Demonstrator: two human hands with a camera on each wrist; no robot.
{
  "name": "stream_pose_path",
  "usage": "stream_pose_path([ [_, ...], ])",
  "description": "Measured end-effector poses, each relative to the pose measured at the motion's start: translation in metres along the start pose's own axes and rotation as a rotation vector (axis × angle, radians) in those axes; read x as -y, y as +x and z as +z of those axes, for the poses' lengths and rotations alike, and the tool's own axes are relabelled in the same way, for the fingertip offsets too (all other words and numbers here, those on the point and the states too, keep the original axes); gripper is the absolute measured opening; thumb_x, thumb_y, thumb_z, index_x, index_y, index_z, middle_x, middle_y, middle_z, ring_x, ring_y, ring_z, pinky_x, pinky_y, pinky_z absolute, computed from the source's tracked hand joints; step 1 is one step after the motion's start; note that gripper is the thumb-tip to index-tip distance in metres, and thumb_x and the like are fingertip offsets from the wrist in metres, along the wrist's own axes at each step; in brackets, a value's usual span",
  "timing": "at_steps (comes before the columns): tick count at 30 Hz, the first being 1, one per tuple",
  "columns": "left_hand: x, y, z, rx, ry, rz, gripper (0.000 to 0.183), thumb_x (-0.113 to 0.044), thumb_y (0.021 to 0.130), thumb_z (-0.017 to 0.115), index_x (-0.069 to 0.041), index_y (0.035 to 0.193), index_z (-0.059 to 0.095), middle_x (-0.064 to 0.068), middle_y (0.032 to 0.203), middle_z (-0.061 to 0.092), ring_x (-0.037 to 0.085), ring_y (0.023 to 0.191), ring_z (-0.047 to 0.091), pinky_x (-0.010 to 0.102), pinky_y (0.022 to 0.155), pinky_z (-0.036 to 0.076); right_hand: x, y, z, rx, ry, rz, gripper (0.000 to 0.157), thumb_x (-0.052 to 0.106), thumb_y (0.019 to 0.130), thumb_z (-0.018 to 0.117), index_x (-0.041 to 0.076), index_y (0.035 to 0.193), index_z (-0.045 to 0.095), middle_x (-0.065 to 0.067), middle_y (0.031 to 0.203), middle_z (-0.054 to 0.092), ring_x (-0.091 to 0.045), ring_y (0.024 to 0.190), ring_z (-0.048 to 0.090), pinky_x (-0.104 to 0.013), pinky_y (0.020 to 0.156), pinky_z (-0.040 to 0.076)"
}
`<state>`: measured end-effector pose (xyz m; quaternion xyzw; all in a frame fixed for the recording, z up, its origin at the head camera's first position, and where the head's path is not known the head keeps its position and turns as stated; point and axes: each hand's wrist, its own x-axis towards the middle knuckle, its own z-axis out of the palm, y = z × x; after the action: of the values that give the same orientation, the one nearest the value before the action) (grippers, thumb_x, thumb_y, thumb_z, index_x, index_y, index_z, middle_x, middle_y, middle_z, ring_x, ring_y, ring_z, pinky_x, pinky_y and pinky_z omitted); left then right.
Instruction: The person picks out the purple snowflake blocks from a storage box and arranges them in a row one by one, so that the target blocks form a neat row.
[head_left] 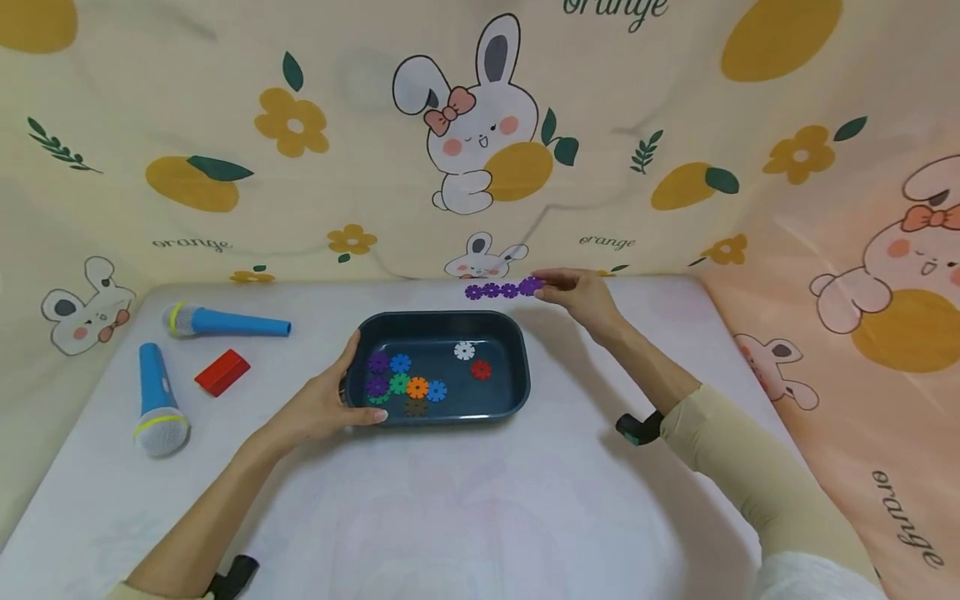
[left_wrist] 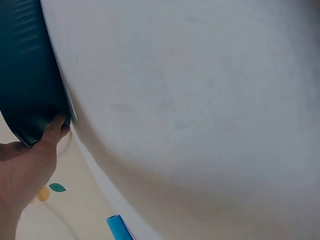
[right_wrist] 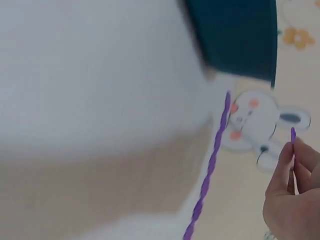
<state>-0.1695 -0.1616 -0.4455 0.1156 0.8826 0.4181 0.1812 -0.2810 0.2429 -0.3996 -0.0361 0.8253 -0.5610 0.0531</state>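
Observation:
My left hand point(head_left: 330, 392) grips the left end of a dark blue tray point(head_left: 517, 367), thumb along its near side; in the left wrist view the fingers curl at the tray's corner point(left_wrist: 30, 95). Inside lie several notched plastic discs, among them a white disc point(head_left: 464, 351), a red disc point(head_left: 481, 369) and an orange disc point(head_left: 417, 387). Beyond the tray's far right corner, my right hand point(head_left: 581, 302) pinches a purple notched disc point(right_wrist: 293, 134) between thumb and fingers. The disc is held edge-on over a row of purple discs point(right_wrist: 212, 162) along the table's back edge.
At the left lie two blue toy microphones, one crosswise microphone point(head_left: 240, 322) and one lengthwise microphone point(head_left: 155, 379), with a red block point(head_left: 222, 372) between them and the tray. A printed cloth point(head_left: 360, 183) rises right behind the white table point(head_left: 480, 508).

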Motion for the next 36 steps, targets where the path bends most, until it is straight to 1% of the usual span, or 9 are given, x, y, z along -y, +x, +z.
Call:
stream_pose_path([
  [4, -0.001, 0.000, -0.001, -0.001, 0.007, -0.004, 0.125, -0.046, 0.079, 0.082, -0.022, 0.159, -0.010, 0.028, 0.161, 0.016, 0.053, 0.140, 0.025, 0.069, 0.106, 0.030, -0.009, 0.002, -0.015, -0.029, 0.056, -0.005, 0.039, 0.009, 0.091, 0.073, -0.002, 0.128, 0.065, -0.018, 0.119, 0.069, -0.009, 0.091, 0.067, -0.018, 0.083, 0.054],
  [6, -0.001, 0.000, -0.001, -0.003, 0.003, -0.004, 0.125, -0.046, 0.079, 0.082, -0.021, 0.159, -0.010, 0.027, 0.161, 0.015, 0.053, 0.141, 0.025, 0.069, 0.106, 0.030, -0.016, 0.004, -0.022, -0.034, 0.085, -0.012, 0.040, 0.007, 0.091, 0.072, -0.005, 0.129, 0.063, -0.020, 0.118, 0.068, -0.011, 0.092, 0.069, -0.020, 0.083, 0.055],
  [11, -0.001, -0.001, 0.000, 0.002, -0.022, -0.010, 0.126, -0.045, 0.079, 0.083, -0.021, 0.159, -0.010, 0.026, 0.162, 0.013, 0.053, 0.142, 0.023, 0.069, 0.107, 0.028, -0.038, 0.011, -0.040, -0.084, 0.137, -0.009, 0.039, 0.004, 0.091, 0.071, -0.007, 0.128, 0.062, -0.017, 0.114, 0.069, -0.018, 0.094, 0.071, -0.025, 0.083, 0.056],
  [15, -0.002, -0.001, -0.001, 0.002, -0.024, -0.015, 0.126, -0.045, 0.078, 0.083, -0.022, 0.160, -0.010, 0.026, 0.162, 0.013, 0.052, 0.142, 0.023, 0.069, 0.107, 0.028, -0.051, 0.017, -0.054, -0.135, 0.159, 0.014, 0.039, -0.001, 0.091, 0.069, -0.009, 0.128, 0.061, -0.017, 0.111, 0.069, -0.018, 0.090, 0.072, -0.029, 0.083, 0.057],
  [21, -0.002, 0.001, -0.001, 0.002, -0.017, -0.005, 0.125, -0.046, 0.078, 0.083, -0.023, 0.160, -0.010, 0.026, 0.162, 0.013, 0.052, 0.142, 0.023, 0.069, 0.107, 0.028, -0.074, 0.023, -0.073, -0.228, 0.122, 0.038, 0.039, -0.003, 0.090, 0.070, -0.008, 0.128, 0.062, -0.012, 0.104, 0.070, -0.013, 0.087, 0.070, -0.028, 0.081, 0.057],
  [25, -0.001, 0.001, -0.001, -0.001, -0.024, 0.008, 0.125, -0.044, 0.078, 0.083, -0.023, 0.160, -0.010, 0.026, 0.162, 0.013, 0.052, 0.142, 0.022, 0.069, 0.108, 0.027, -0.088, 0.028, -0.083, -0.275, -0.006, 0.076, 0.038, 0.005, 0.090, 0.073, -0.002, 0.127, 0.065, -0.004, 0.098, 0.072, -0.008, 0.081, 0.070, -0.021, 0.075, 0.057],
  [28, 0.000, 0.001, 0.000, -0.001, -0.031, 0.010, 0.126, -0.044, 0.078, 0.084, -0.023, 0.160, -0.010, 0.026, 0.162, 0.013, 0.052, 0.142, 0.022, 0.069, 0.108, 0.026, -0.094, 0.031, -0.088, -0.281, -0.068, 0.109, 0.040, 0.008, 0.090, 0.074, -0.001, 0.128, 0.065, 0.000, 0.094, 0.073, -0.006, 0.075, 0.070, -0.019, 0.070, 0.056],
  [33, 0.000, 0.000, 0.001, 0.001, -0.033, 0.004, 0.126, -0.044, 0.078, 0.084, -0.023, 0.160, -0.010, 0.026, 0.162, 0.013, 0.052, 0.142, 0.022, 0.069, 0.108, 0.027, -0.100, 0.033, -0.091, -0.273, -0.086, 0.173, 0.042, 0.010, 0.091, 0.073, -0.001, 0.130, 0.064, 0.002, 0.089, 0.073, -0.008, 0.071, 0.071, -0.019, 0.066, 0.057],
  [36, 0.001, 0.000, 0.000, -0.002, -0.031, 0.007, 0.125, -0.044, 0.079, 0.083, -0.024, 0.160, -0.010, 0.025, 0.163, 0.012, 0.051, 0.143, 0.022, 0.069, 0.108, 0.027, -0.099, 0.035, -0.091, -0.268, -0.117, 0.188, 0.041, 0.011, 0.090, 0.074, 0.001, 0.129, 0.065, 0.004, 0.085, 0.073, -0.006, 0.070, 0.070, -0.017, 0.064, 0.055],
])
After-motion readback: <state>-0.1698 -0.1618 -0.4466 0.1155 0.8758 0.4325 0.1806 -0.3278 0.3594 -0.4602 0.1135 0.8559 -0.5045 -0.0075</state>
